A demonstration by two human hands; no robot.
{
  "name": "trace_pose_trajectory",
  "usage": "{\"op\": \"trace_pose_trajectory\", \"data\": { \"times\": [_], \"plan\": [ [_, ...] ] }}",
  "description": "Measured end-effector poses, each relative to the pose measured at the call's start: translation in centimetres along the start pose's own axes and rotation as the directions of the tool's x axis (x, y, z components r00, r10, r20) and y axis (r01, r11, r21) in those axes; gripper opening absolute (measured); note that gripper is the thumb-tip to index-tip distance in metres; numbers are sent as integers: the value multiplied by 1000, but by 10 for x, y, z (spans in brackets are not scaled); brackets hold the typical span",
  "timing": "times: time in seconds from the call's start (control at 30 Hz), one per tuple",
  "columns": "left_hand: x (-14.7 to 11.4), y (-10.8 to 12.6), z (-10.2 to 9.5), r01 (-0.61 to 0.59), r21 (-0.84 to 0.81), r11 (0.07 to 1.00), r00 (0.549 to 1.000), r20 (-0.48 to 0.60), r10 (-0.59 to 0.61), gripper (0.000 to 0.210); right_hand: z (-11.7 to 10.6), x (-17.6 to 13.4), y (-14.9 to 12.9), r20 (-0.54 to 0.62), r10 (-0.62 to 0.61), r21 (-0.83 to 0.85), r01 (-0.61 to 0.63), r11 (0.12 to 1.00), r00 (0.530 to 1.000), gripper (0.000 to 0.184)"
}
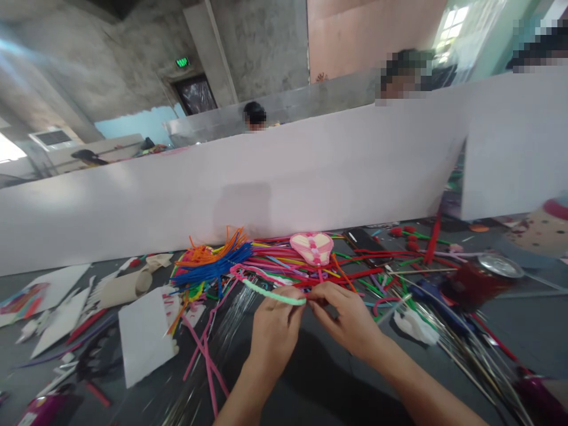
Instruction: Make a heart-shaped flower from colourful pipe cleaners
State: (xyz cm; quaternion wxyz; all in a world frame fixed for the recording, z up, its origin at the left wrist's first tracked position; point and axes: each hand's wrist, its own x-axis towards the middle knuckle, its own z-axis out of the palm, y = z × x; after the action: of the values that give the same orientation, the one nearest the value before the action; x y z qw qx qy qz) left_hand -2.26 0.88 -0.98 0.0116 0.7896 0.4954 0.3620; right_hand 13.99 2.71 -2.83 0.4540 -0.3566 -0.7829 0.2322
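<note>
My left hand (276, 325) is closed on a mint-green pipe cleaner (270, 294), which runs over its fingers and off to the left. My right hand (348, 319) pinches at the right end of this pipe cleaner, its fingertips almost touching the left ones. What lies exactly between the fingertips is too small to make out. Just beyond the hands rests a pink and cream heart (312, 248) made of pipe cleaners. A blue bundle (213, 269) and an orange bundle (208, 255) of pipe cleaners lie behind and left, near a pink and white twisted strip (261, 273).
A white partition (177, 201) stands behind the table, with people's heads beyond it. At right are a red can (479, 284), a phone (366, 245) and thin metal rods (465, 361). White paper (146, 337) and a cardboard tube (126, 288) lie at left.
</note>
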Motion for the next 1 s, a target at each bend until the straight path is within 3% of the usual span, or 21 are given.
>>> {"op": "trace_pose_trajectory", "data": {
  "times": [0.17, 0.4, 0.53, 1.0],
  "plan": [
    [1, 1, -3, -95, 14, 995, 992, -78, 96, 16, 2, 0, -3, -33, 73, 53, -72, 996, 997, 11],
    [0, 4, -3, -161, 23, 987, 984, -73, 163, 20, 7, -2, -5, -70, 158, 128, -149, 981, 985, 12],
    [1, 4, -3, -156, 17, 988, 985, -76, 157, 18, 6, 1, -6, -61, 217, 192, -202, 960, 974, 12],
    [3, -1, -7, -64, 35, 997, 996, -52, 66, 26, 0, 1, -3, -40, 182, 211, -170, 963, 982, 10]
  ]
}}
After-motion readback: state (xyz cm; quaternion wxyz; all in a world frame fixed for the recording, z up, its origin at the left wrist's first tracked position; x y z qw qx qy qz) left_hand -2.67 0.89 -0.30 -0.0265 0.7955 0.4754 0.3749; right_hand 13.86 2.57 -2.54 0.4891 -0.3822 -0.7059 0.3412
